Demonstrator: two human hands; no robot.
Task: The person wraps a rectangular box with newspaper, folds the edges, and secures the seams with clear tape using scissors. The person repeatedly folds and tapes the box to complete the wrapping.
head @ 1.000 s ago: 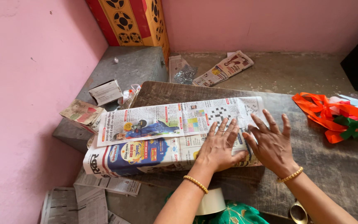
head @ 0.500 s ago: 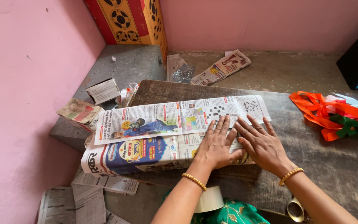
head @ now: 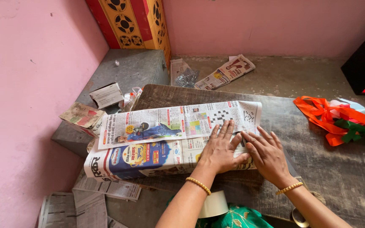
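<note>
Both hands flat, palms down, on the newspaper (head: 178, 126) wrapped over a long box at the counter's (head: 339, 169) left-front edge. Left hand (head: 221, 147) fingers spread, pressing the top sheet near its right end. Right hand (head: 267, 154) just beside it, touching at the thumbs, fingers together and angled left; gripping nothing.

Change since a second ago: right hand has slid in from the paper's right edge, fingers closing up. The sheet's right end now sits shorter and tucked in, less overhang on the counter. Left hand hasn't moved. Reads as the flap being smoothed down on the box.

Ribbons (head: 339, 118) at the counter's right edge, well apart. Tape roll (head: 214, 204) below the front edge, near the left wrist.
</note>
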